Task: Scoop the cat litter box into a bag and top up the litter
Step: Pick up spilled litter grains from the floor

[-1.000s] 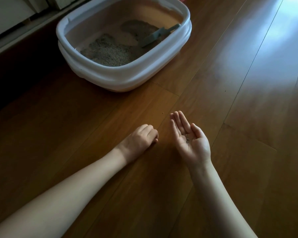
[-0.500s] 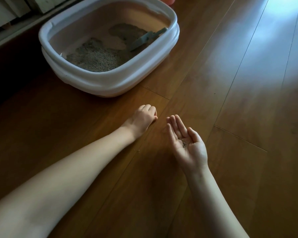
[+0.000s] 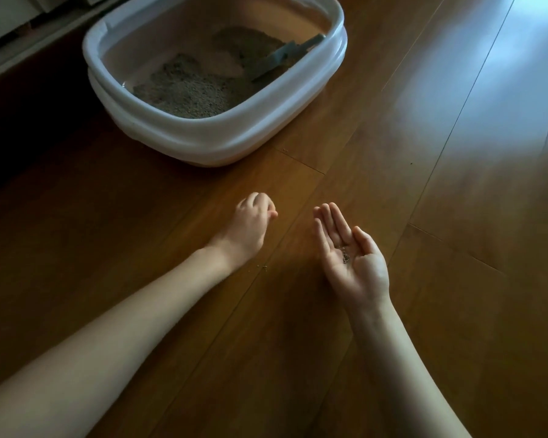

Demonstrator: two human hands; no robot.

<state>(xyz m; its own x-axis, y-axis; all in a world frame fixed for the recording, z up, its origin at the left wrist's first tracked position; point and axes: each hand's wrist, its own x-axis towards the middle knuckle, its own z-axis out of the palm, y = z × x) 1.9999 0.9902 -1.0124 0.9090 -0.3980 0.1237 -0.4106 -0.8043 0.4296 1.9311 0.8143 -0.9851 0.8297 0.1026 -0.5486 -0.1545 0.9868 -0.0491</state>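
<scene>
Head view: the litter box (image 3: 184,143) sits on the wooden floor (image 3: 393,172) at 12 o'clock from your hands, near them but not touching. Grey litter (image 3: 187,93) covers only part of its base, and the scoop (image 3: 279,60) lies inside at the box's 2 o'clock corner. Your right hand (image 3: 351,257) is palm up, fingers straight and relaxed, cradling a few collected granules (image 3: 346,256) in the palm. Your left hand (image 3: 250,222) hovers low over the floor at 9 o'clock from the right, fingers curled downward; whether the fingertips pinch a granule cannot be determined. Stray granules (image 3: 263,267) lie on the floor at 6 o'clock from the left hand, beside its wrist. The step in hand appears to be gathering spilled litter. Keep the right palm level, pinch each grain lightly, transfer it directly above the palm, then empty the palm over the box.
</scene>
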